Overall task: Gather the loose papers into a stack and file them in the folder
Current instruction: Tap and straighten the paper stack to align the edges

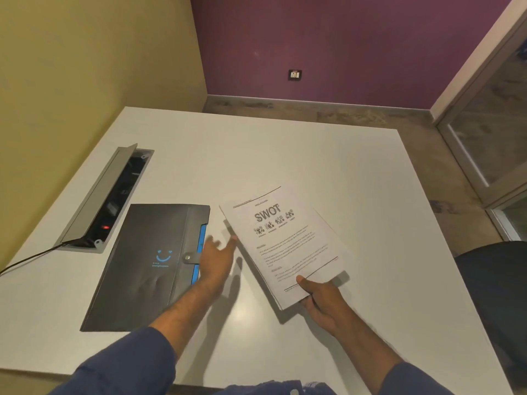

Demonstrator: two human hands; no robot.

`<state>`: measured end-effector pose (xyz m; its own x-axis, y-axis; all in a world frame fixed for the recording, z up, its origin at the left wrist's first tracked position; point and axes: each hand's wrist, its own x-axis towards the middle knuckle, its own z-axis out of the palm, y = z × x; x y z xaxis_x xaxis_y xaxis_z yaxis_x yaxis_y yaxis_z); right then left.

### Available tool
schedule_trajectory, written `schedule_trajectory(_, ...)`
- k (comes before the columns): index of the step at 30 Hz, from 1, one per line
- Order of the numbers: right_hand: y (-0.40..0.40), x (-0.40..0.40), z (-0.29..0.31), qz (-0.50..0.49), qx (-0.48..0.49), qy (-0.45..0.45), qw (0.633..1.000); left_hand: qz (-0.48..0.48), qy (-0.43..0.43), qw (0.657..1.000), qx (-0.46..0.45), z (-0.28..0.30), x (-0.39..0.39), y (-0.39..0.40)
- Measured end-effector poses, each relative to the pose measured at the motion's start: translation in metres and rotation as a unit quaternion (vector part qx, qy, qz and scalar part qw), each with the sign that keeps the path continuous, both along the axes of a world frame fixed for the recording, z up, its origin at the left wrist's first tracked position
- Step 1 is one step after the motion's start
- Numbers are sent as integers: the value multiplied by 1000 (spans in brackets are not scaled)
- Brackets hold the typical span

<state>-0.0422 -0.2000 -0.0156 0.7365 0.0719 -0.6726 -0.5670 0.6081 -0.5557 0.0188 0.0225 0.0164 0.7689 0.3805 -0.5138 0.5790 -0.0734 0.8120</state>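
A stack of white printed papers [285, 240], headed "SWOT", is lifted slightly off the white table [313, 155]. My right hand [322, 300] grips the stack's near edge, thumb on top. A dark grey folder [142, 266] with a blue smile logo and a snap strap lies closed on the table to the left. My left hand [218, 259] hovers with fingers spread between the folder's right edge and the papers, holding nothing.
An open cable box [105, 201] with a raised lid is sunk into the table at the far left, and a black cable runs from it off the left edge. A dark chair [496, 295] stands at the right. Yellow and purple walls meet behind the table.
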Motion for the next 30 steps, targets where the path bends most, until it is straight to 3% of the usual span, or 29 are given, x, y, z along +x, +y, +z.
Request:
schedule_trajectory(2,7,-3,-1,-12,19,5,1000,-42,57,991,-113,-8,-19,-13)
schedule_trajectory(5,18,-8,-3,-32,37,8,999,-42,47,978,-201,-7,-31,-30)
schedule_trajectory(8,26,-11,-5,-49,42,20,998,25,29,982,-183,-2,-28,-40)
schedule_trajectory(14,36,-12,-6,-50,52,13,997,-7,48,995,-87,-10,-21,-38)
schedule_trajectory(19,25,-5,-4,-55,78,-13,995,-22,66,993,-94,-20,-12,-19)
schedule_trajectory(24,-12,13,4,-90,97,24,991,-48,98,987,-121,-25,4,17)
schedule_trajectory(30,-16,30,-1,38,20,120,992,-103,134,978,-122,-31,9,40)
